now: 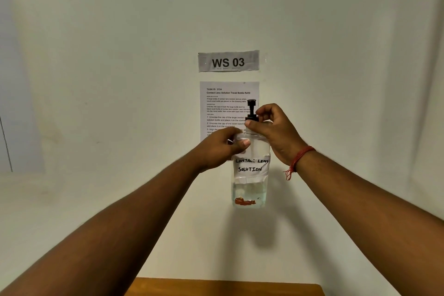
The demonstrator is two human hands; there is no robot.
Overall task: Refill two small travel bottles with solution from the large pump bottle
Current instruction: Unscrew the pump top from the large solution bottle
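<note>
Task sheet (229, 103) lower part hidden behind hands, pump bottle (249, 175); fine print illegible; wooden surface (223, 287) cut off by bottom edge.

Bare wooden tabletop (225, 287) at bottom edge.

Clear, glossy plastic was what the pump bottle (249, 190) showed, smooth-walled, with a matt white paper label (251, 167) stuck across it, edges a little wrinkled. The pump head (251, 109) looked like black plastic, dull sheen. Behind, two paper sheets (228, 61) lay matt on a smooth painted wall (120, 55). Below, a wooden tabletop (223, 287), warm and satin. A red thread band (299, 158) looked fibrous.
</note>
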